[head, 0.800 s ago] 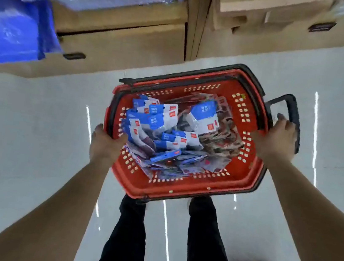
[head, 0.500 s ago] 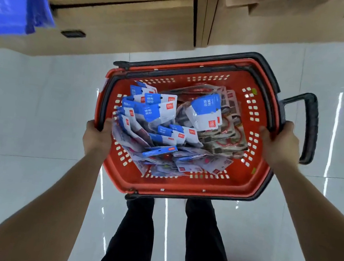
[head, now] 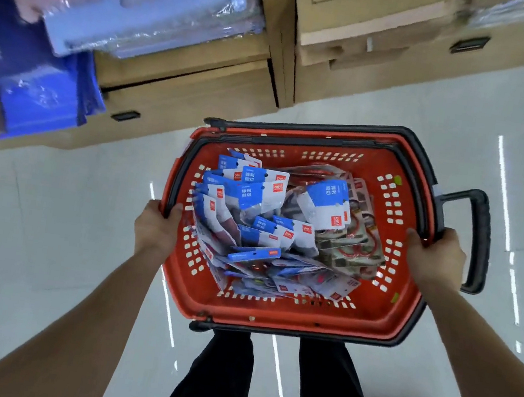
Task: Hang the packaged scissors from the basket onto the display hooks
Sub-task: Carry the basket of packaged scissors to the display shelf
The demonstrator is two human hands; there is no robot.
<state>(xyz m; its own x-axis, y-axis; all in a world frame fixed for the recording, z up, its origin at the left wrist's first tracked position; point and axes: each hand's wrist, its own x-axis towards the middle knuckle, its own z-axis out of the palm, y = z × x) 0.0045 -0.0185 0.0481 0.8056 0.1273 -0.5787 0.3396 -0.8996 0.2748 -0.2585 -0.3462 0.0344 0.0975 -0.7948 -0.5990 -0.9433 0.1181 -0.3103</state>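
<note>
Between left hand (head: 157, 227), right hand (head: 434, 256), basket (head: 270, 320) (scissors (head: 270, 199))

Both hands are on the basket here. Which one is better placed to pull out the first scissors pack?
Probably the left hand: it grips the basket rim right beside the blue-and-white packs, which are piled against that wall. The right hand grips the opposite rim, where packs lie flat and lower.

Red basket (head: 287, 316) of packaged scissors (head: 271, 219) — left hand (head: 157, 229), right hand (head: 436, 256) on its rim.
</note>
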